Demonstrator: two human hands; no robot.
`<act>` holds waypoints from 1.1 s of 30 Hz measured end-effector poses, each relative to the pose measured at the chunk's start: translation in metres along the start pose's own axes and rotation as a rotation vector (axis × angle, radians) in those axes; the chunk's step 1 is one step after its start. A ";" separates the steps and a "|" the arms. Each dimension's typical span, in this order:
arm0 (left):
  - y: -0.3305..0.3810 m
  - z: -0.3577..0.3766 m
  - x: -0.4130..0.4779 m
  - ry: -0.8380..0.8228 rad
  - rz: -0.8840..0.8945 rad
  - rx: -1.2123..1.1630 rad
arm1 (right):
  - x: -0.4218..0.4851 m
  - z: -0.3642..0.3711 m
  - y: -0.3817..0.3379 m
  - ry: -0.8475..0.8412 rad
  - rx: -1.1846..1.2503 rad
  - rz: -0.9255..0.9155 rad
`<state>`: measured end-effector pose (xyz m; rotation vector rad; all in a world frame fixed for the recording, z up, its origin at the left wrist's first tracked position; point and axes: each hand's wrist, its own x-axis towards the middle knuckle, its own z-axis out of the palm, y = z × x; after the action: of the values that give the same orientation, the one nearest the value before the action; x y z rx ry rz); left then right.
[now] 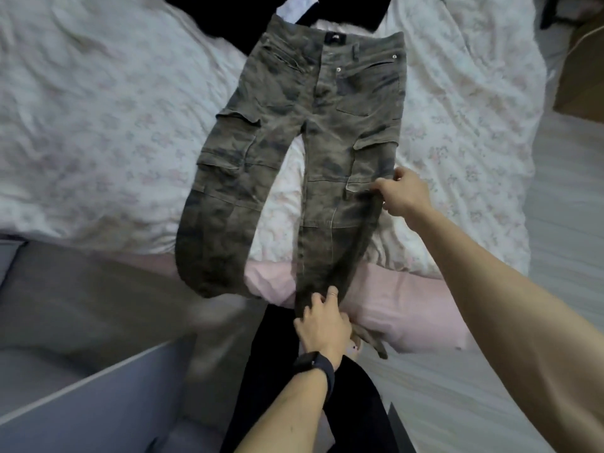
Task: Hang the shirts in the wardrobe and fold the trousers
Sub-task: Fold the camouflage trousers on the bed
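Note:
Camouflage cargo trousers [294, 132] lie spread front-up on the bed, waistband at the far end, both legs running toward me and hanging over the near edge. My right hand [403, 194] pinches the outer seam of the right leg near the knee, lifting that edge a little. My left hand [322, 325], with a dark watch on its wrist, grips the same leg close to its hem at the bed's edge. The left leg lies flat and untouched.
The bed carries a white floral quilt [98, 125] over a pink sheet [402, 302]. A black garment [228, 18] lies at the far end beyond the waistband. A brown cardboard box [585, 76] stands on the floor at right. A grey surface [81, 403] sits at lower left.

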<state>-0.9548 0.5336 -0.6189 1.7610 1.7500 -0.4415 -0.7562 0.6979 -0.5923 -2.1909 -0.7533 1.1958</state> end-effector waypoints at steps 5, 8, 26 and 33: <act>-0.078 -0.050 -0.005 0.053 -0.078 -0.244 | -0.040 0.038 -0.050 -0.006 0.020 -0.085; -0.129 -0.079 0.000 0.079 -0.164 -0.337 | -0.062 0.078 -0.081 -0.051 0.019 -0.126; -0.371 -0.110 0.160 -0.153 -0.357 -0.457 | 0.003 0.327 -0.176 -0.101 -0.408 -0.153; -0.373 -0.124 0.185 -0.335 -0.195 -0.364 | 0.024 0.361 -0.173 -0.232 -0.413 -0.056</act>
<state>-1.3304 0.7331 -0.7095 1.1947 1.6426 -0.4369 -1.0945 0.9018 -0.6588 -2.3545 -1.2452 1.3784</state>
